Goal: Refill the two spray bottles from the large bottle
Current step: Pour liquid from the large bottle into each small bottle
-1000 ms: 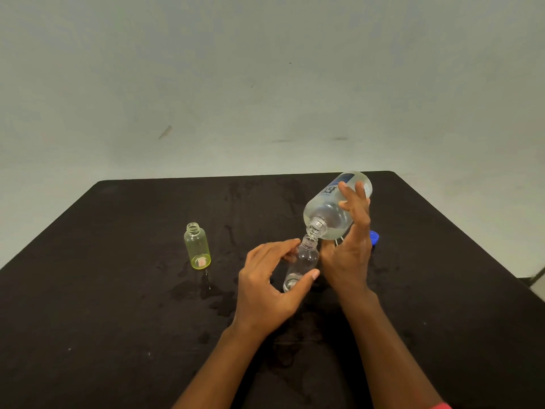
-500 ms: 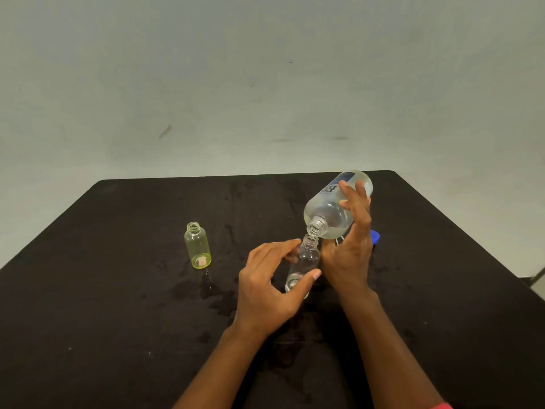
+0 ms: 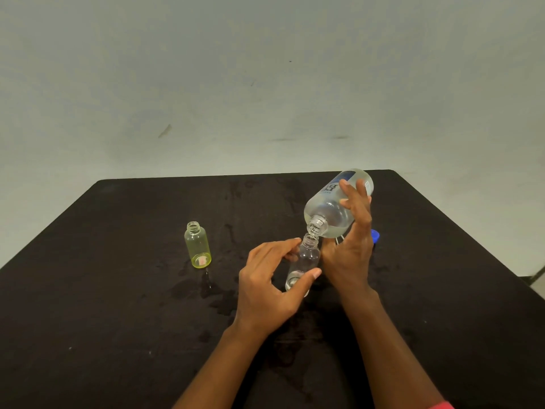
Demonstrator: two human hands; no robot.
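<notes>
A: What are the hands doing?

B: The right hand (image 3: 348, 255) grips a large clear bottle (image 3: 330, 208), fingers wrapped round its body. The bottle is tipped so that its open neck points down and meets the mouth of a small clear bottle (image 3: 306, 258). The left hand (image 3: 265, 284) holds that small bottle, with thumb and fingertips curled round its sides. A little liquid sits in its base.

A: And the second small bottle?

B: A yellow-tinted bottle (image 3: 197, 246) stands upright and uncapped on the black table (image 3: 118, 290), off to the left and well apart from both hands.

A: Anything else?

B: A blue cap (image 3: 375, 236) lies just behind the right hand, partly hidden. Wet patches (image 3: 212, 290) darken the table between the yellow-tinted bottle and the left hand.
</notes>
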